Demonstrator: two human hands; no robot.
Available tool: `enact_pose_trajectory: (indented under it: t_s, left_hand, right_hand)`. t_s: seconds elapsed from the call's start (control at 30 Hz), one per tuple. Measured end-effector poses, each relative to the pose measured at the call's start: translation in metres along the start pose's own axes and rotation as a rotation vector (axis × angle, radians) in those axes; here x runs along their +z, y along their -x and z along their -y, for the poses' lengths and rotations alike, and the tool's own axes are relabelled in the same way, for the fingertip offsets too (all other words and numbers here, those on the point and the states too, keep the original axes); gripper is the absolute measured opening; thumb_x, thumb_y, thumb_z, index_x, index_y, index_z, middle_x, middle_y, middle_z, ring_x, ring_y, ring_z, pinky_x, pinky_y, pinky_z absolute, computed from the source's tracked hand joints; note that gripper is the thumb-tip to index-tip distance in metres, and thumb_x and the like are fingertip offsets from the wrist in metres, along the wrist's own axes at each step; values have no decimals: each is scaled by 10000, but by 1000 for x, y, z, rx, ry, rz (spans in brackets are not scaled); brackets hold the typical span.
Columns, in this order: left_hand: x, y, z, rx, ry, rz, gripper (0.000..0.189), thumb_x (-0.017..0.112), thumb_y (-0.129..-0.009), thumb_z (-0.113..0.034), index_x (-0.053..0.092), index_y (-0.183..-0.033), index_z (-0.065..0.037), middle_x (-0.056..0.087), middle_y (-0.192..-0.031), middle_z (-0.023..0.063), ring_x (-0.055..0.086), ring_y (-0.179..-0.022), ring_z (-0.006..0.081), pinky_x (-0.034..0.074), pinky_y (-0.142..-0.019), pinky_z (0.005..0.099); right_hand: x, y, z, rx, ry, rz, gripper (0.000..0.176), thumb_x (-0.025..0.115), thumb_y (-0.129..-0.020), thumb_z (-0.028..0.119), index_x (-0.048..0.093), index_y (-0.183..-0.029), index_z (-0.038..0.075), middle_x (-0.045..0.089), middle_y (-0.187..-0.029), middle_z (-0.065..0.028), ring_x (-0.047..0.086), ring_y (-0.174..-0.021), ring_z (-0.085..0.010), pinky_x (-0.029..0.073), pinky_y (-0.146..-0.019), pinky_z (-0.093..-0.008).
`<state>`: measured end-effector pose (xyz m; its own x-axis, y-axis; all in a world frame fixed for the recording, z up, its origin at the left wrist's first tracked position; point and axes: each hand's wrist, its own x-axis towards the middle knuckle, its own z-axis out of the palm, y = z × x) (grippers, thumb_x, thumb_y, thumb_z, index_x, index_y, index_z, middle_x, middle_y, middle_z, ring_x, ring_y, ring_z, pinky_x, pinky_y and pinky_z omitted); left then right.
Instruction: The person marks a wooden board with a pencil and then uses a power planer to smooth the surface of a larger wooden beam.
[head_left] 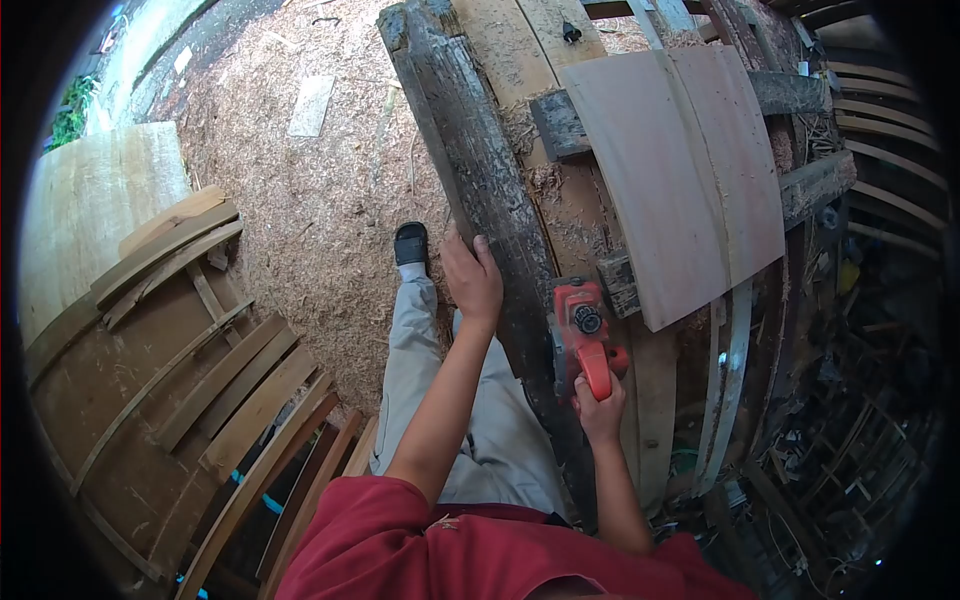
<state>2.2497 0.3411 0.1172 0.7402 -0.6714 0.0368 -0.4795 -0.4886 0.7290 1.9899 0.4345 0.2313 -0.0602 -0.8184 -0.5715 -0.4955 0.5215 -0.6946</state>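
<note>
A red electric planer (pixel 578 318) with a black front knob sits on the workbench beside a long, weathered timber beam (pixel 480 150). My right hand (pixel 600 408) is wrapped round the planer's rear handle. Against the beam's left edge rests my left hand (pixel 472 275), its fingers stretched out along the wood and its thumb on top. To the right of the planer lies a wide, pale wooden panel (pixel 670 180), laid across short dark crosspieces (pixel 563 125); the planer is apart from it.
Wood shavings (pixel 330 220) cover the ground around my sandalled foot (pixel 410 245). Stacked boards (pixel 250 370) lean at the left, near a plywood sheet (pixel 110 200). A small black object (pixel 571 33) sits at the bench's far end. Dark scrap wood (pixel 840 470) lies at the lower right.
</note>
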Motion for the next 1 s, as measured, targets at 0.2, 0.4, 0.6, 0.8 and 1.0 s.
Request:
enact_pose_trajectory:
  t_s: [0.2, 0.4, 0.6, 0.8, 1.0]
  left_hand:
    - [-2, -4, 1, -124, 3, -3, 402, 572, -1039, -186, 515, -1374, 29, 514, -1083, 217, 581, -1001, 438, 475, -887, 514]
    - [5, -2, 4, -226, 157, -54, 323, 640, -1027, -205, 566, -1242, 25, 529, -1077, 173, 611, -928, 335, 489, -823, 457]
    - [11, -2, 1, -311, 240, -86, 309, 684, -1009, -202, 601, -1222, 6, 520, -1048, 130, 590, -868, 253, 485, -788, 397]
    - [20, -2, 1, -343, 336, -92, 313, 704, -991, -170, 598, -1231, 0, 496, -1069, 119, 563, -843, 235, 481, -791, 388]
    - [20, -2, 10, -287, 327, -73, 361, 717, -985, -180, 584, -1273, -7, 483, -1042, 103, 543, -866, 218, 470, -822, 361]
  right_hand:
    - [3, 12, 0, 62, -43, 16, 176, 728, -888, 150, 702, -983, 4, 717, -847, -106, 701, -776, -228, 551, -746, -368]
    - [8, 24, 10, -58, 30, -2, 91, 690, -921, 82, 664, -963, 6, 609, -705, -11, 566, -545, -91, 447, -492, -269]
    - [9, 30, 10, -56, -7, -6, 93, 690, -924, 78, 669, -977, 4, 612, -712, -1, 565, -549, -83, 446, -495, -263]
    - [6, 34, 10, 64, -39, -4, 178, 739, -880, 115, 705, -1012, 2, 713, -868, -75, 679, -792, -184, 551, -755, -338]
    - [1, 39, 12, 47, -33, 14, 155, 727, -885, 117, 701, -983, 0, 705, -840, -82, 674, -758, -181, 546, -723, -340]
